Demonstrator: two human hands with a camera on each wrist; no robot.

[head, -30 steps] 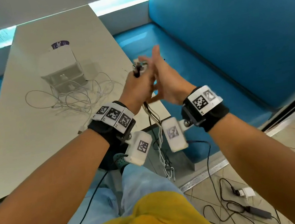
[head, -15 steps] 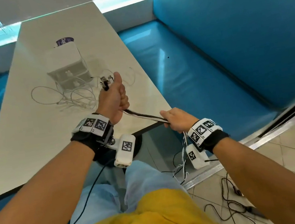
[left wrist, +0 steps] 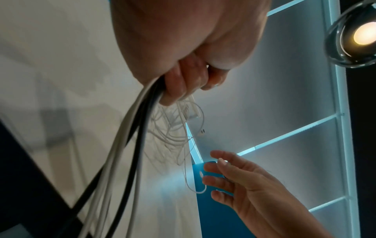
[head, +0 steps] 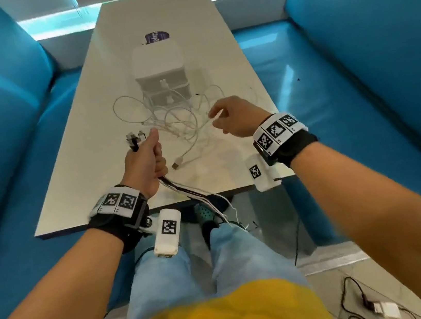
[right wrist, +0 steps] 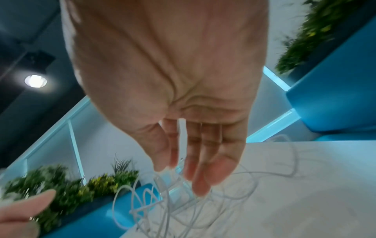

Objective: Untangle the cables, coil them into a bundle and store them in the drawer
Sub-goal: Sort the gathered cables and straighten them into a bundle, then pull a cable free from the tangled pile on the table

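Head view: the right hand point(head: 236, 118) has let go of the cable bundle point(head: 189, 192) it pinched 0.5 s ago.
Right hand: released, fingers loosely spread above the loose white cables point(head: 171, 116), frame centre.
Left hand point(head: 145, 165): still clenched round the bundle, plugs point(head: 133, 140) protruding above.
Drawer unit point(head: 161, 77): upper centre on the table point(head: 76, 178).
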